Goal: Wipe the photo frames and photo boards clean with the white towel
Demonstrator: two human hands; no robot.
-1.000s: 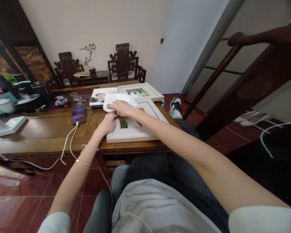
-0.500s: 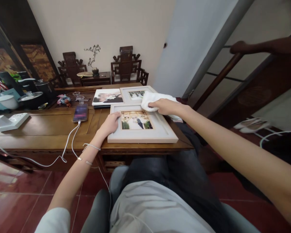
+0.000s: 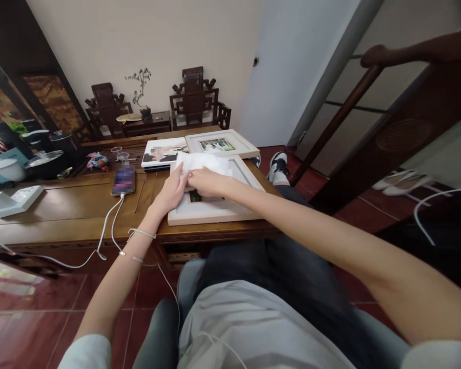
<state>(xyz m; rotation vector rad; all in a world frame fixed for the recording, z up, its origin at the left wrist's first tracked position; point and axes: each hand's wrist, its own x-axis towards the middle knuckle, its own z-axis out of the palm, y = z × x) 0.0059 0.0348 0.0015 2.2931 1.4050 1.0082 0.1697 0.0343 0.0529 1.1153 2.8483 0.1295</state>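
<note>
White cloth: shifted from the right side of the near picture frame to its upper left, lying across border and photo. Right hand: moved along with it, closed on the cloth, fingertips hidden. Left hand: at the frame's left border, fingers loosely extended, meeting the cloth's edge and the right hand; whether it grips the cloth, cannot tell. Near photo: mostly covered, only a dark green corner showing. Far picture frame: on the table, its photo visible again. Shoe: now in view. Phone: screen pixelated, illegible. Right sleeve: cut off.
</note>
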